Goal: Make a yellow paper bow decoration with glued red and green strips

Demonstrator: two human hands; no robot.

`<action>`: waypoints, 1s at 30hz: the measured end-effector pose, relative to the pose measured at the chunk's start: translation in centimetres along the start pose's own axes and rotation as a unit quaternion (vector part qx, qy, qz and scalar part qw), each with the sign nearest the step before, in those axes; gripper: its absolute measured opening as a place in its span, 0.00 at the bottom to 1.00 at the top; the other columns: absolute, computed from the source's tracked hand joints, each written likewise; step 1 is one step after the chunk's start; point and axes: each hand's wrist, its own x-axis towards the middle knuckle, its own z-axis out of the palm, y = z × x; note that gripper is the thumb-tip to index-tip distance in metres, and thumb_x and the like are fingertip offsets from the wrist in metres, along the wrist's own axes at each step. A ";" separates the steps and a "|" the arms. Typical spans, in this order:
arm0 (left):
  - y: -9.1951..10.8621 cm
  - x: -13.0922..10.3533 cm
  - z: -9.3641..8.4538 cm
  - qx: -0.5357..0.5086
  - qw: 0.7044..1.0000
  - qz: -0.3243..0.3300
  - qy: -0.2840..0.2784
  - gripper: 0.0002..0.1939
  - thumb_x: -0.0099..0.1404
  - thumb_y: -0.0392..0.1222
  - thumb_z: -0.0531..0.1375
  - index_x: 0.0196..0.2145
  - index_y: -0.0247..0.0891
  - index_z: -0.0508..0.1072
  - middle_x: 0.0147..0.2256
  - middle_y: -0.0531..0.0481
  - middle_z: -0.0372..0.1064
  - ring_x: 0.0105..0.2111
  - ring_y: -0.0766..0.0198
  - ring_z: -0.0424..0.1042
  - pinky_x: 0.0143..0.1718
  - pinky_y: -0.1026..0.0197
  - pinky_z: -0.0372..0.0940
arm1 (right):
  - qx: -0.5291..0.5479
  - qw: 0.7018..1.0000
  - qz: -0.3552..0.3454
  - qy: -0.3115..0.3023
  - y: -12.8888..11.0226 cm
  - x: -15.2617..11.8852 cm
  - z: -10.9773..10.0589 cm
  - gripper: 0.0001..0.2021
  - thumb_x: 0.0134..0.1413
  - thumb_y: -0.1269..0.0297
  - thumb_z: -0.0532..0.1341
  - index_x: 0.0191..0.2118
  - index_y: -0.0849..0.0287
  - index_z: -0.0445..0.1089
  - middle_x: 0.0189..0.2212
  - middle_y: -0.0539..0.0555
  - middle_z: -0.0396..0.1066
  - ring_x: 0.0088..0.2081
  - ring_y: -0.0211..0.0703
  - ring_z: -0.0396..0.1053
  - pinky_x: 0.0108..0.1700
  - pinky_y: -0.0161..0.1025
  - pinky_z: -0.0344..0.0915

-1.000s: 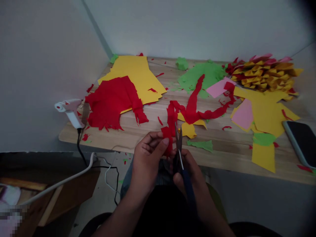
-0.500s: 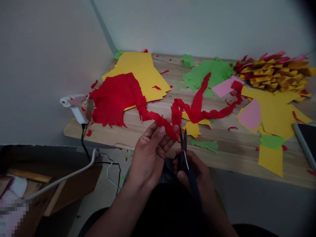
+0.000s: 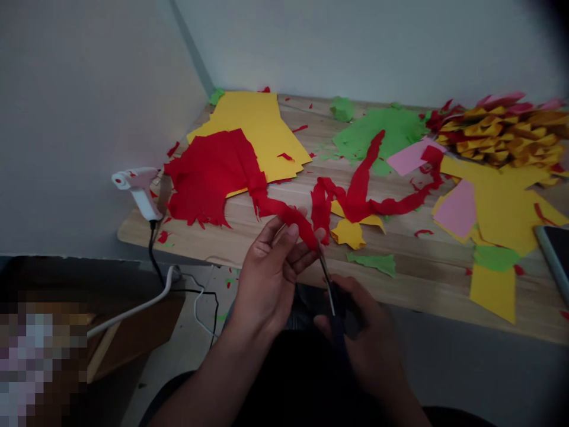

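My left hand [image 3: 273, 270] pinches the near end of a red crepe paper strip [image 3: 299, 225] between thumb and fingers. That strip runs back to the left, up to a ragged red crepe paper sheet [image 3: 208, 178] on the table. In my right hand [image 3: 360, 320] is a pair of scissors [image 3: 328, 279] with dark handles. Its blades point up and away from me, their tips at the end of the strip by my left fingertips. Another red strip [image 3: 391, 206] lies just beyond, winding off to the right.
Yellow sheets [image 3: 253, 124] lie under the red paper. A glue gun [image 3: 142, 190] stands at the table's left edge, its cord hanging down. Green paper [image 3: 377, 136], a yellow scrap [image 3: 349, 233], pink pieces [image 3: 456, 207], folded yellow paper [image 3: 502, 139] and a phone [image 3: 553, 255] spread rightward.
The scissor blades have come together and turned toward my left fingertips, at the strip's end. My left hand keeps its hold on the strip. The whole view has shifted slightly.
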 end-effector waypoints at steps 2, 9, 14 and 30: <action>0.1 0.0 0.0 -0.002 1.000 -0.001 0.003 0.18 0.56 0.36 0.70 0.43 0.43 0.70 0.38 0.54 0.78 0.36 0.59 0.81 0.39 0.60 0.75 | -0.032 0.999 -0.015 0.008 0.0 -0.3 -0.1 0.19 0.51 0.60 0.69 0.49 0.50 0.71 0.40 0.52 0.75 0.40 0.47 0.74 0.41 0.41 0.73; 0.4 -0.3 0.0 0.003 1.000 0.005 -0.003 0.19 0.55 0.37 0.71 0.43 0.42 0.72 0.39 0.53 0.79 0.35 0.61 0.81 0.39 0.61 0.74 | -0.064 0.997 -0.024 0.022 0.0 -0.3 0.3 0.16 0.53 0.58 0.68 0.48 0.51 0.73 0.40 0.55 0.75 0.40 0.50 0.75 0.39 0.42 0.74; 0.5 0.2 -0.5 0.004 1.000 0.017 0.007 0.16 0.55 0.36 0.71 0.41 0.40 0.72 0.43 0.50 0.79 0.38 0.60 0.81 0.40 0.60 0.75 | 0.038 0.997 0.065 0.019 0.2 -0.4 0.3 0.18 0.49 0.57 0.69 0.47 0.52 0.74 0.38 0.54 0.78 0.37 0.48 0.77 0.39 0.42 0.76; 2.1 -0.1 -2.1 0.006 0.999 0.047 0.003 0.17 0.49 0.37 0.74 0.34 0.36 0.72 0.31 0.53 0.76 0.30 0.67 0.76 0.40 0.63 0.72 | 0.145 0.979 0.058 -0.128 -3.5 5.1 -0.7 0.33 0.45 0.53 0.71 0.56 0.53 0.63 0.45 0.56 0.74 0.42 0.47 0.74 0.44 0.43 0.72</action>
